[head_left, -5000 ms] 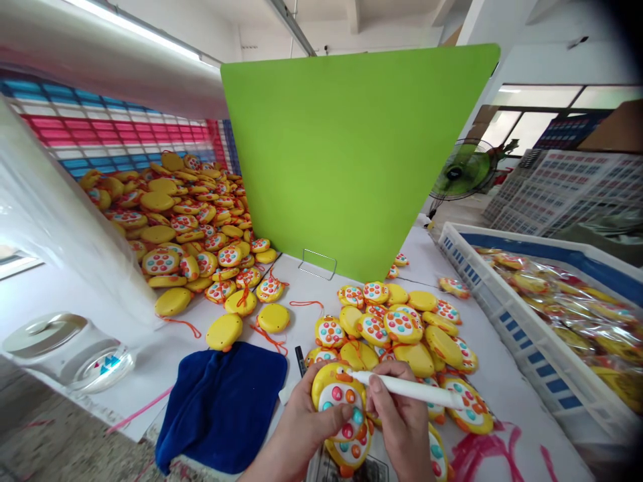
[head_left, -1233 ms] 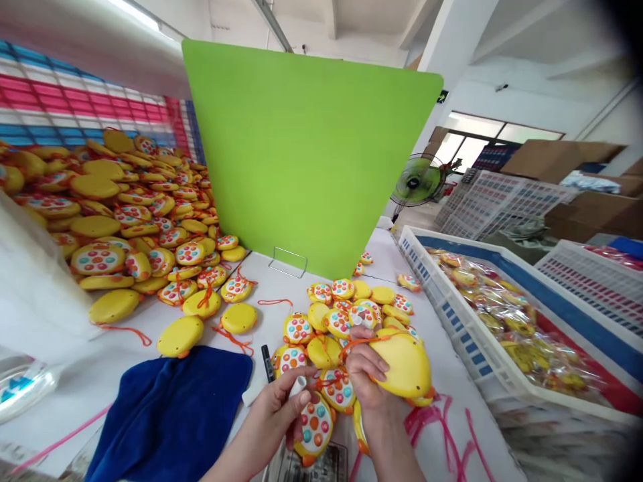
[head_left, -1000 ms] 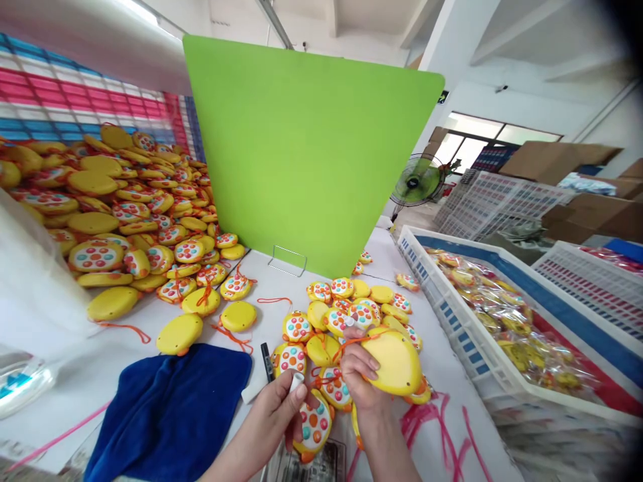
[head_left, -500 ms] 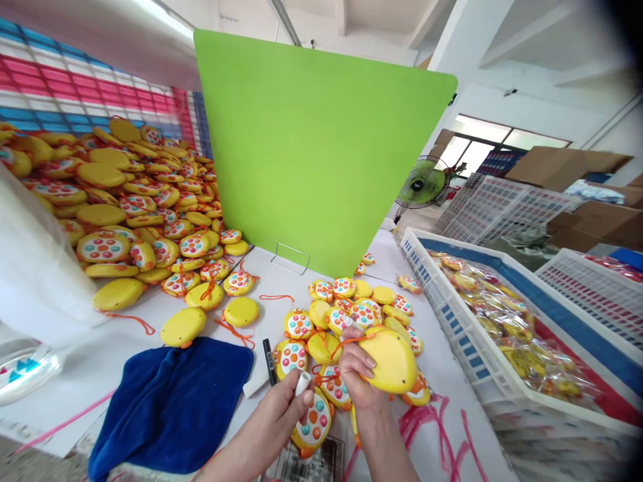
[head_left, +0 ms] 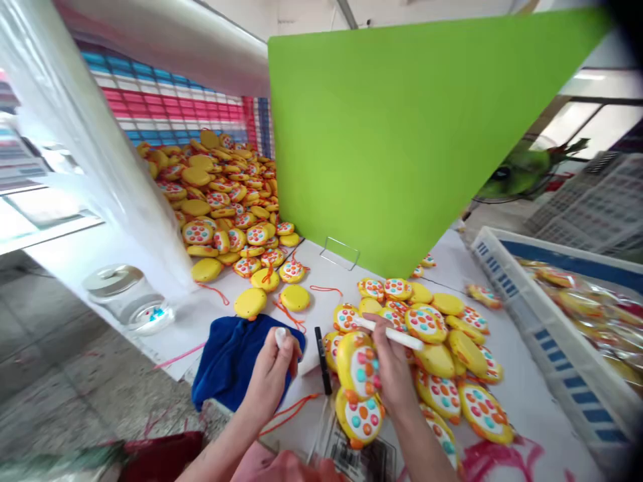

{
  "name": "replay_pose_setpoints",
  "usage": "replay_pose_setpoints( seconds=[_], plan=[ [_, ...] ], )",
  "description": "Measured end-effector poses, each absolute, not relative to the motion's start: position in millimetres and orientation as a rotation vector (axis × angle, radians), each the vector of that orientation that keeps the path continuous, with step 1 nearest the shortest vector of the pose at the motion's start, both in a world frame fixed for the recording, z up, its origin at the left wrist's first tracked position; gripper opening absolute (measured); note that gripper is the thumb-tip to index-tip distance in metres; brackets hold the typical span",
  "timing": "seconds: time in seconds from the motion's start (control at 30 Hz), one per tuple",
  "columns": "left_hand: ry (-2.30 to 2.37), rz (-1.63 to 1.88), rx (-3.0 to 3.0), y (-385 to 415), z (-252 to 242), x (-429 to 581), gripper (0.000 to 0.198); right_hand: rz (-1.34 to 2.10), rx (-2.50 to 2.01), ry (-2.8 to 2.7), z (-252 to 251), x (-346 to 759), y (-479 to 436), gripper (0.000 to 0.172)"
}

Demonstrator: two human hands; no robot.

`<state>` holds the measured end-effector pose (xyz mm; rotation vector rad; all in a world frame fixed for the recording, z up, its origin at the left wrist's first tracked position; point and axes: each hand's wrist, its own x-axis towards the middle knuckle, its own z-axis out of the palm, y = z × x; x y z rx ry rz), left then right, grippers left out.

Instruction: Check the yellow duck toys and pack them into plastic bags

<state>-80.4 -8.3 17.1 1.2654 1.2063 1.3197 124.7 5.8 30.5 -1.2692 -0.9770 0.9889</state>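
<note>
My left hand (head_left: 271, 368) is closed, with a small white cap (head_left: 281, 337) between thumb and fingers, above the edge of a blue cloth (head_left: 224, 361). My right hand (head_left: 394, 371) grips a white marker (head_left: 392, 333) that lies slantwise across its fingers. Against the left side of that hand, a yellow duck-shaped toy (head_left: 358, 365) stands tilted, its coloured buttons partly smeared by motion; it appears held there, though the fingers behind it are hidden. Beneath it is another such toy (head_left: 358, 418). A black marker (head_left: 322, 361) lies between my hands.
More yellow toys (head_left: 442, 395) lie around my right hand. A large heap (head_left: 221, 194) fills the back left. A green board (head_left: 392, 134) stands behind the table. At right is a white crate (head_left: 532, 341) with bagged toys; a clear jar (head_left: 120, 294) stands at left.
The view has swung left. My hands have moved apart. The toy at my right hand showed its plain yellow back before; the one there now shows its buttons. The white marker is now plainly visible.
</note>
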Motion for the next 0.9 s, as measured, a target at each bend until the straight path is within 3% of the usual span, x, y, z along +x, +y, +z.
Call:
replay_pose_setpoints(
  seconds=[0.17,0.4,0.5,0.7,0.9],
  plan=[
    [1.494,1.621,1.205,-1.5,11.3,-131.0,0.033,1.113,-1.176,-1.432,7.8,46.5,22.1,0.034],
    [1.77,1.053,1.725,-12.8,-43.2,-151.5,0.043,1.114,-1.064,-1.413,-11.1,27.2,-0.1,0.03],
    [1.784,0.979,2.029,-20.8,-60.7,-148.4,0.05,1.138,-1.08,-1.367,-10.6,36.0,-12.8,0.031],
    [1.805,0.902,2.235,6.8,-63.7,-143.0,0.036,1.16,-1.129,-1.321,-8.2,42.4,-19.4,0.032],
    [1.871,0.816,2.252,-2.4,-59.9,-136.8,0.044,1.144,-1.149,-1.302,-1.8,47.6,-22.5,0.034]
  ],
)
